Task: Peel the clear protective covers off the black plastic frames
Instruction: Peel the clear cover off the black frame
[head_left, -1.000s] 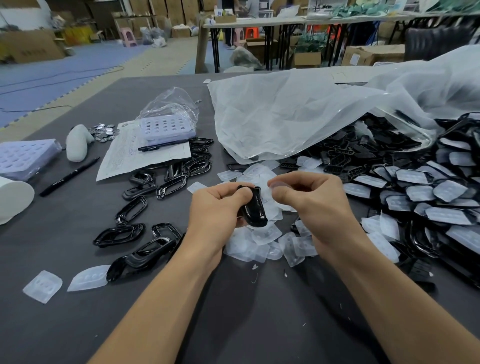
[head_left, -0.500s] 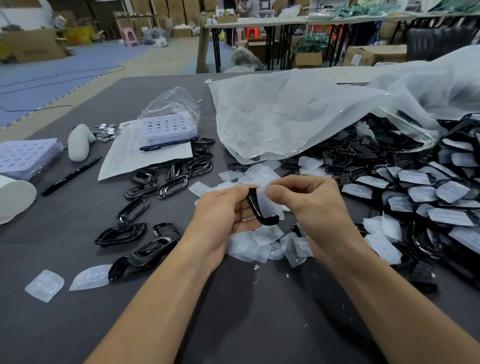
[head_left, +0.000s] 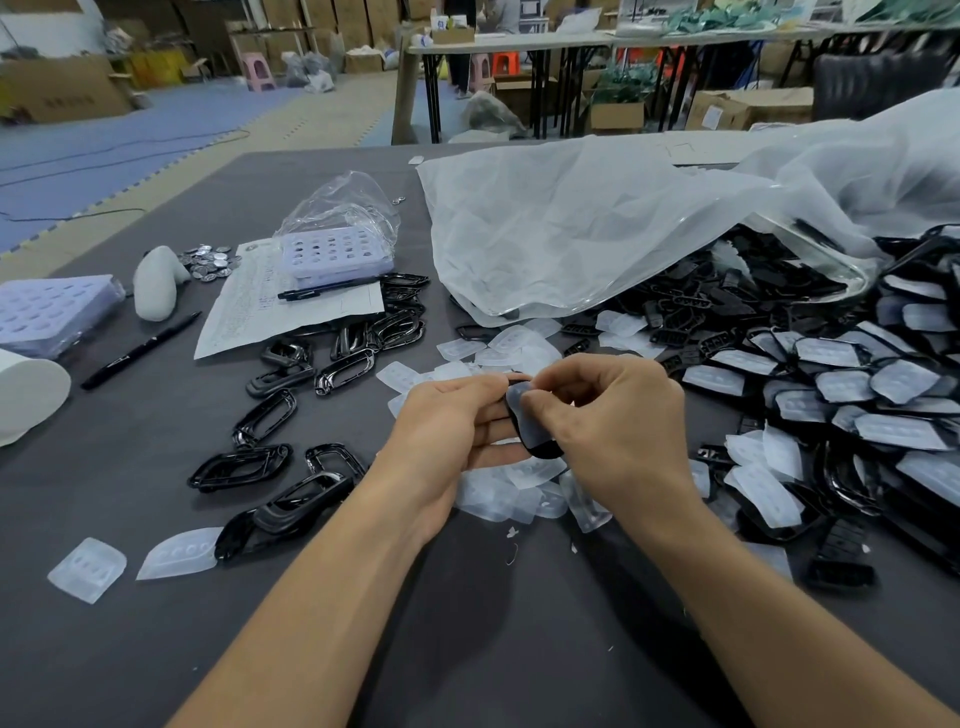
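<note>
**Frame held in both hands above the table, cover still attached**

A dark grey table (head_left: 156, 649) fills the view. From 12 to 2 o'clock lies a crumpled white plastic bag (head_left: 597, 234). At 3 o'clock a heap of covered frames (head_left: 831, 395) spills from its mouth, each glossy black with a milky, dimpled film on its face. At 9 o'clock lie the peeled frames (head_left: 249, 462), bare black loops with open centres. Loose covers (head_left: 498, 493) are scattered at the centre, beneath and beyond the hands.

The left hand (head_left: 447, 431) grips the held frame (head_left: 540, 447) from 9 o'clock, fingers curled behind it. The right hand (head_left: 618, 426) comes in from 3 o'clock, and its thumb and forefinger pinch the clear cover (head_left: 522, 415) near its top edge. The frame is raised off the table at the centre. Its film-covered face is towards the camera, and the black rim shows along the lower edge.

Half a second earlier the frame was edge-on, showing as a thin curved black strip. It now presents its broad face, and the hands are closer together.
</note>
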